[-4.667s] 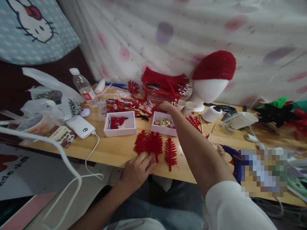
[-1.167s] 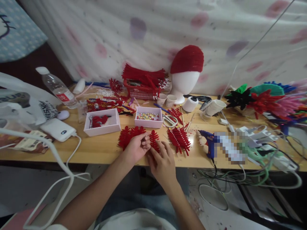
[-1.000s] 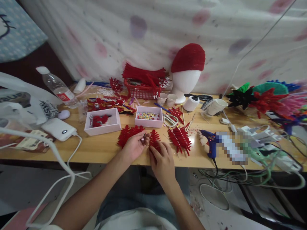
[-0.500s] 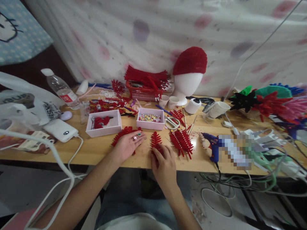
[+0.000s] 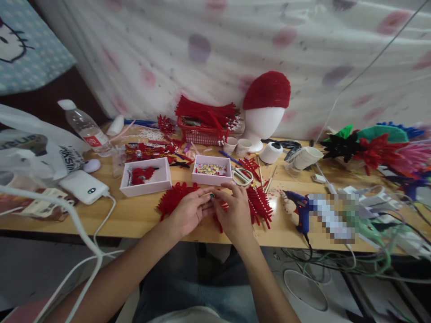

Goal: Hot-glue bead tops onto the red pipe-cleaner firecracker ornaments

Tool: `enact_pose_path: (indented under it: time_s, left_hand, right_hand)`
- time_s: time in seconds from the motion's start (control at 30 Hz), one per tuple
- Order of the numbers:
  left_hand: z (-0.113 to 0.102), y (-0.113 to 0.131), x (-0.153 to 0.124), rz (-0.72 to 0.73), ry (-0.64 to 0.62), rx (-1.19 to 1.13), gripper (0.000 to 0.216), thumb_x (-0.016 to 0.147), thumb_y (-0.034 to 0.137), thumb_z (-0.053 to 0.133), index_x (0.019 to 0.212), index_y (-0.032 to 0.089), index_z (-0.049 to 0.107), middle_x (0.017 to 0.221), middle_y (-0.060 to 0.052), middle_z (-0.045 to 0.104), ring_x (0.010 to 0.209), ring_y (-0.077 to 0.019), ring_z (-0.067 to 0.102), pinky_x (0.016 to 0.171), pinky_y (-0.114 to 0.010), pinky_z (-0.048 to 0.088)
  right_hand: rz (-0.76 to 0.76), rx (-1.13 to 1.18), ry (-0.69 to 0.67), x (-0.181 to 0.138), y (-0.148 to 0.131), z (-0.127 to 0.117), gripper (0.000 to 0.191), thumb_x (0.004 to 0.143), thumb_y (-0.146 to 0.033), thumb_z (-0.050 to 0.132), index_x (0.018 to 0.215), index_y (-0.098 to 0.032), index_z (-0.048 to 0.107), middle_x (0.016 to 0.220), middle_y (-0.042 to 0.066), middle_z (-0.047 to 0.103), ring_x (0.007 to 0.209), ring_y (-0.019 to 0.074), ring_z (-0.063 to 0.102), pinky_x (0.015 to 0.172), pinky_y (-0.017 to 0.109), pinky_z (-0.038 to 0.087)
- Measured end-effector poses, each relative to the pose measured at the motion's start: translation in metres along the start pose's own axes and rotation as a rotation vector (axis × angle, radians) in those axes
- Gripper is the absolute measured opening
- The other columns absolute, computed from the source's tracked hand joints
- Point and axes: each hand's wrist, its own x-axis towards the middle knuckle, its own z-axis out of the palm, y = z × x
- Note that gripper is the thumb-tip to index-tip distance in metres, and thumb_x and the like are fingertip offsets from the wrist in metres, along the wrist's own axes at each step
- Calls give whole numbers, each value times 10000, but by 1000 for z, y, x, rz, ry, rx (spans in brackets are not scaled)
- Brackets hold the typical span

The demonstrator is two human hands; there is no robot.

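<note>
My left hand (image 5: 189, 211) is turned palm up with its fingers curled in over the table. A small dark green gem (image 5: 212, 195) with a shiny rim shows at its fingertips. My right hand (image 5: 236, 213) meets it from the right, thumb and forefinger closed at the gem. Beneath the hands, a red fuzzy leaf-shaped piece (image 5: 221, 226) is mostly covered. More red fuzzy pieces (image 5: 171, 200) lie beside my left hand. To the right rest red fuzzy leaves with strings of white beads (image 5: 260, 206). The pink gem is hidden now.
Behind the hands stand a white box of colourful gems (image 5: 211, 179) and a box with red pieces (image 5: 148, 187). Scissors (image 5: 243, 176) lie near a foam head (image 5: 262, 123) and thread cone (image 5: 271, 153). A blue glue gun (image 5: 302, 211) and cables are at right, a power bank (image 5: 84, 187) left.
My right hand has lifted off the middle red leaf and come up to my left fingertips. My left hand has moved right and curled its fingers; the green gem is now between both hands.
</note>
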Motion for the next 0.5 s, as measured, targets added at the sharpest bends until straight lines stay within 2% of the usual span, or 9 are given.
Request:
enact_pose_path:
  time_s: [0.1,0.2,0.5]
  left_hand:
    - [-4,0,1,-12,-4,-9,219,877,-3,544,998,82,704,897,-118,732,764,-152,700,731,-251,572]
    - [-2,1,1,-2,-11,-61,191,915,47,525,916,85,712,867,-113,724,779,-158,694,767,-272,574]
    - [4,6,1,-61,17,-140,363,994,125,386,897,43,725,779,-118,692,705,-149,654,744,-296,580]
  right_hand:
    - [-22,36,-11,0,1,2,249,891,-173,590,1027,-280,768,1141,80,666,1062,259,540,911,437,492]
    - [-15,65,34,1,2,5,241,910,-179,565,991,-274,771,1124,78,678,1059,254,548,910,441,494]
    - [54,104,24,-1,8,6,200,898,-191,595,983,-251,766,1100,82,691,1041,246,587,903,412,502]
